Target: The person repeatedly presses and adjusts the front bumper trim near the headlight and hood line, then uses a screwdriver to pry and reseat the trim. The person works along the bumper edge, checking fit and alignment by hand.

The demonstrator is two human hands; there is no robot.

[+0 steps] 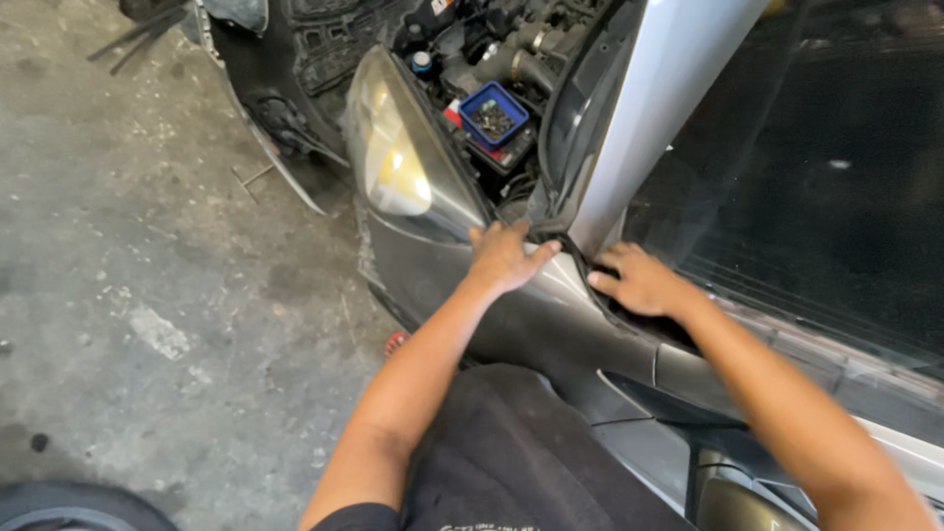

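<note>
A grey car (551, 324) fills the right side of the view, its bonnet off or raised so that the engine bay (482, 59) lies open at the top, while stained concrete floor (147, 246) takes up the left. The dark windscreen (816, 187) slopes across the upper right, and a silver pillar (654, 108) runs down along its edge to the corner where both hands work. Below that corner spreads the grey front wing (462, 275), with the clouded headlight (398, 162) set in its forward end. The person's dark garment (511, 462) shows at the bottom centre, and part of a tyre (69, 506) lies at the lower left. The left hand (503, 258) rests flat on the top edge of the wing, fingers spread, thumb pointing toward the foot of the pillar. The right hand (641, 280) lies just beside it — fingers loosely extended, tips pressed on what looks like a black trim piece (580, 258) at the base of the windscreen, though the shadow there makes it hard to be sure. Neither hand holds anything. A small blue tray (495, 113) of dark bits — probably screws — sits in the engine bay, well apart from the hands.
</note>
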